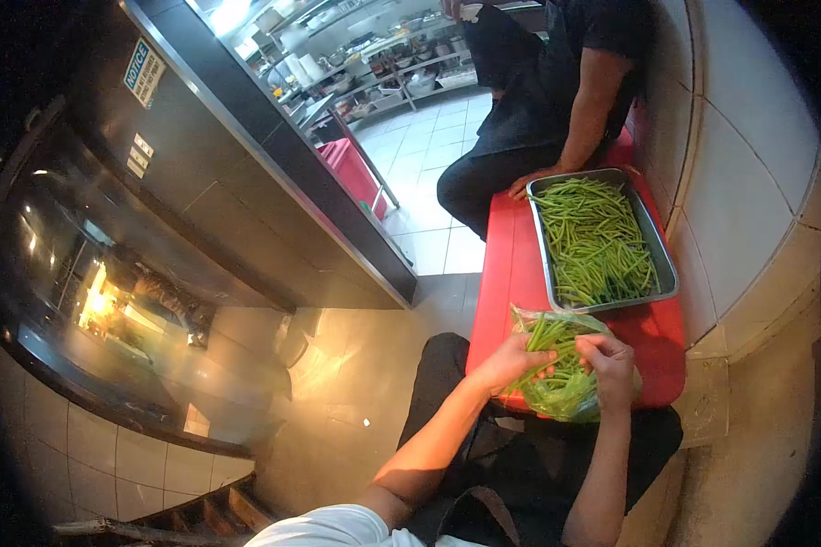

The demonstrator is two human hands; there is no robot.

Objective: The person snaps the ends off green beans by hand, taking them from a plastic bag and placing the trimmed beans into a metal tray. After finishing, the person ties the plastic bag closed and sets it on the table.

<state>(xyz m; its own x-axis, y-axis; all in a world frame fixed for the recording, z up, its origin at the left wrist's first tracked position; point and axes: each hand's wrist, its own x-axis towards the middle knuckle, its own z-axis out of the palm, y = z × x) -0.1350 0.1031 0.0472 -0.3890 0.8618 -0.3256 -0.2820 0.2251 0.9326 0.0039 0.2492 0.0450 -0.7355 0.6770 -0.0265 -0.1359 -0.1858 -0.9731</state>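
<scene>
My left hand (513, 363) is closed around a small bunch of green beans (547, 335) above an open clear plastic bag (561, 401). Fingers pinched, my right hand (608, 363) is at the right side of that bunch; what its fingertips hold is too small to make out. More green beans lie in the bag beneath both hands. Just beyond the bag, a rectangular metal tray (668, 264) holds many green beans. Bag and tray both rest on a red bench (511, 264).
Another person (556, 100) in dark clothes sits at the bench's far end, one hand beside the tray. A tiled wall (748, 182) runs along the right. At left are a dark partition (210, 164) and a glowing oven (100, 301). Kitchen shelves (410, 77) stand beyond the doorway.
</scene>
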